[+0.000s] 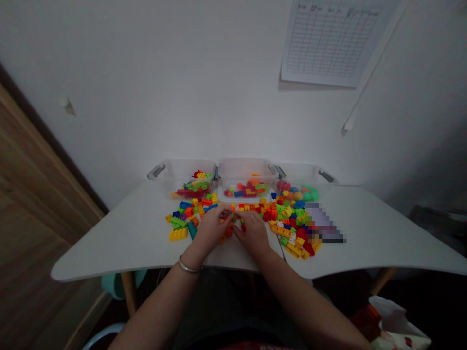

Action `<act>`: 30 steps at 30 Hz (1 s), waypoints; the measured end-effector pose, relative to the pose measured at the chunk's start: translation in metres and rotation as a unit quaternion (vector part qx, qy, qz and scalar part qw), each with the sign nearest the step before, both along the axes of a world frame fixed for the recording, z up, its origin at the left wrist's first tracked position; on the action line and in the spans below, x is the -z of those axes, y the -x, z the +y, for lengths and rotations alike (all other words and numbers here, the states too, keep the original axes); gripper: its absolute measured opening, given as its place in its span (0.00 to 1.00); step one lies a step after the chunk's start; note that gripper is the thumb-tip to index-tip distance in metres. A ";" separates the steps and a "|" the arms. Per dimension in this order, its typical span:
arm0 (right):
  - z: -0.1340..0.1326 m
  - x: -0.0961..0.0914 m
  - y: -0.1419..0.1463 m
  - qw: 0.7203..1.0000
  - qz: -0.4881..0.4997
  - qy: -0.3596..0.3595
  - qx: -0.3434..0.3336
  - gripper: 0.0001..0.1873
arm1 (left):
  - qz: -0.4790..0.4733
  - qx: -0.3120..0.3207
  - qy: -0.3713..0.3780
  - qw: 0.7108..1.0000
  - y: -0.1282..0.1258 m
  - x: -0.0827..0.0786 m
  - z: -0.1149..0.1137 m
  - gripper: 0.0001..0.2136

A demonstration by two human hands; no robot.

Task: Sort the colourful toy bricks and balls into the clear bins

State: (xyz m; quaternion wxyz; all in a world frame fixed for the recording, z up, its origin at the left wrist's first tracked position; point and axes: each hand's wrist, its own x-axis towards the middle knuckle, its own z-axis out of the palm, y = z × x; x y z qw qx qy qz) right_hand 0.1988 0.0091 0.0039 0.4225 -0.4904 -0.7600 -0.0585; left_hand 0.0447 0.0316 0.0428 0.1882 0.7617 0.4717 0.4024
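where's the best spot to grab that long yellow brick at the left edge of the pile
Probably pinch the yellow brick across its two long sides, near the middle, coming from above and the near-left, where the table is bare. It lies flat, a teal brick crowds its right end, and the left hand is closest.

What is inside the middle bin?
The middle bin holds a low heap of bricks: red, blue, green, orange. Its cloudy wall blurs them, and whatever lies under the top bricks is covered.

Wall chart (333,41), wooden door (32,204), white table (383,233)
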 end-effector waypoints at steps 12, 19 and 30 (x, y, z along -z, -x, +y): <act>-0.004 0.001 0.006 0.999 -0.023 -0.014 -0.033 0.14 | 0.011 -0.231 -0.174 0.957 0.068 -0.058 0.074 0.17; -0.005 0.000 0.006 0.999 -0.026 -0.007 -0.038 0.14 | 0.231 -0.266 -0.078 0.933 0.081 -0.058 0.105 0.15; -0.003 0.000 0.003 0.999 -0.014 -0.017 -0.045 0.15 | 0.352 -0.233 -0.022 0.906 0.080 -0.064 0.112 0.25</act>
